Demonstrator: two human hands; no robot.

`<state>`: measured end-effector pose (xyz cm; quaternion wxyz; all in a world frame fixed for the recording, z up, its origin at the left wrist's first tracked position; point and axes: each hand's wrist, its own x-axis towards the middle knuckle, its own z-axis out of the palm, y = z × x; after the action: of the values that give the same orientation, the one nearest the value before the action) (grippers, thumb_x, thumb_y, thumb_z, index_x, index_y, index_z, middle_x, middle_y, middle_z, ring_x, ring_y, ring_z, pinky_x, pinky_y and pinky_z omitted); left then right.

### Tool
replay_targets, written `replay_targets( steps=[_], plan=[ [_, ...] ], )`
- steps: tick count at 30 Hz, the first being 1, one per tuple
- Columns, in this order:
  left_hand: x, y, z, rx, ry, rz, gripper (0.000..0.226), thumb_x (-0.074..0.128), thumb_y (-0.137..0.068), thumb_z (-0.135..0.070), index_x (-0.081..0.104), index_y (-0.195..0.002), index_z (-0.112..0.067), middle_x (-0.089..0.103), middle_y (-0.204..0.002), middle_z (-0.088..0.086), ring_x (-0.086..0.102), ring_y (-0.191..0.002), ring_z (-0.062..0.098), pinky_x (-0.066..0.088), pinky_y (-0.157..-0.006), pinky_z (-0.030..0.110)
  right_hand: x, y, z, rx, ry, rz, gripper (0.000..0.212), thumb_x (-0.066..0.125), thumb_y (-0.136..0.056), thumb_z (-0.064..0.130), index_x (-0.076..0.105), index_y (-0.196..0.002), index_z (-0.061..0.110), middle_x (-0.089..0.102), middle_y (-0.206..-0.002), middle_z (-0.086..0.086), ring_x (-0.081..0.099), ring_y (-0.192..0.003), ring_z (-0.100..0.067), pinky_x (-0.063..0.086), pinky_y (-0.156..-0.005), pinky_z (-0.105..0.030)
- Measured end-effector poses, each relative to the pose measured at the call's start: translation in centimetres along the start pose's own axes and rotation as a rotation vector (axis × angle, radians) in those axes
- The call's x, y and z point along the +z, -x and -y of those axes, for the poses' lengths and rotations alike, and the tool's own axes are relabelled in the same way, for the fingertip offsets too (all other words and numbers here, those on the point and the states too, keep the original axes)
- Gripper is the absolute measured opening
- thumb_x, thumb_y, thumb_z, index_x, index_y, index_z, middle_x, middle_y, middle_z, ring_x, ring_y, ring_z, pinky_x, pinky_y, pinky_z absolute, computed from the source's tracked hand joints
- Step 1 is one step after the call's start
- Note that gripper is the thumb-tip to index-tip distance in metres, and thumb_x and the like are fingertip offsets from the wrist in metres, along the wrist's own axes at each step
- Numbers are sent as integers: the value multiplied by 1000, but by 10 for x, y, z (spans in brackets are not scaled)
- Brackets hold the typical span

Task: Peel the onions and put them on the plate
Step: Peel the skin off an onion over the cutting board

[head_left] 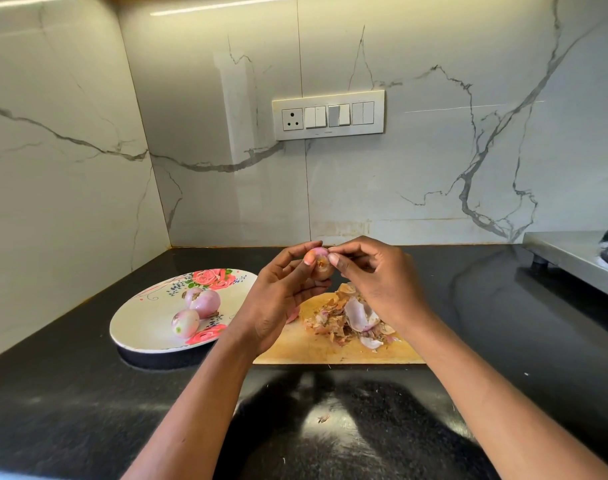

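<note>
Peeling step, third onion in hand.
Left hand [281,289] grips onion [320,268] above cutting board [330,351]; right hand [375,271] pinches its skin. Two peeled onions [196,311] on plate [139,327]. Next: strip, then plate.

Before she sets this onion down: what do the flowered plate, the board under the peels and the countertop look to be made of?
Flowered plate: glossy, printed roses, probably melamine or glazed ceramic; cannot tell which. Cutting board: pale wood, matt, with faint grain. Countertop: polished black stone, likely granite, speckled and mirroring the arms.
</note>
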<state>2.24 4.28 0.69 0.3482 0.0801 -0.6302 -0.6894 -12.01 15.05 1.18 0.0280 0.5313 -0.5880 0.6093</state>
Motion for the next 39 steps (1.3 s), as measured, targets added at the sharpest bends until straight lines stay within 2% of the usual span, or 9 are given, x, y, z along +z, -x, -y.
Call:
replay_targets(
  steps=[9,12,16,21,24,28,34,37,39],
  plan=[
    [-2,0,1,3,-54,-10,39,61,-92,-25,65,-131,-19,69,-129,9,67,-115,28,53,-103,40,0,0,-4,73,-74,-13,9,74,-92,16,76,-91,24,77,-82,3,74,-79,-11,63,-81,-42],
    [-1,0,1,7,-25,-25,41,61,-92,-24,62,-133,-16,69,-127,12,70,-109,27,55,-101,38,1,-1,-5,91,-108,-2,6,74,-92,27,76,-97,25,77,-89,7,74,-85,-9,62,-85,-41],
    [1,1,-1,7,71,-39,43,63,-87,-20,58,-128,-7,73,-116,14,73,-100,25,59,-91,30,4,0,-2,132,-187,68,32,75,-84,44,75,-111,26,77,-103,9,72,-99,-6,60,-89,-34],
    [2,1,0,1,80,-27,36,63,-87,-20,63,-120,-6,74,-110,13,74,-96,23,59,-93,33,8,0,-7,193,-393,9,33,76,-77,32,77,-107,20,79,-102,2,75,-93,-12,59,-81,-25],
    [3,1,2,-1,87,-37,34,62,-88,-19,63,-119,-5,75,-106,13,74,-95,24,60,-91,33,12,0,-10,240,-444,-35,24,75,-84,24,78,-106,16,78,-103,-1,75,-92,-14,59,-82,-28],
    [3,1,3,-4,68,-63,36,62,-89,-22,63,-121,-6,74,-109,15,72,-97,27,60,-90,32,12,-1,-13,239,-398,-46,9,70,-93,18,78,-97,18,78,-96,-3,76,-87,-15,61,-85,-35],
    [1,0,1,16,21,-48,46,66,-84,-24,65,-129,-15,73,-118,8,67,-100,18,54,-95,29,9,-2,-9,220,-369,27,16,64,-98,16,72,-110,23,75,-104,-4,76,-88,-18,61,-80,-28],
    [0,0,1,55,-137,-27,55,73,-81,-21,62,-135,-21,72,-124,1,67,-114,15,53,-96,27,6,-3,-7,181,-315,65,26,65,-97,13,71,-116,30,75,-108,-1,75,-91,-18,62,-81,-34],
    [-1,0,2,84,-212,-64,57,75,-79,-22,62,-134,-21,74,-119,-2,67,-113,11,54,-94,25,4,-3,-5,130,-262,100,28,68,-95,16,71,-116,35,74,-110,5,73,-97,-14,63,-78,-35]
  ],
)
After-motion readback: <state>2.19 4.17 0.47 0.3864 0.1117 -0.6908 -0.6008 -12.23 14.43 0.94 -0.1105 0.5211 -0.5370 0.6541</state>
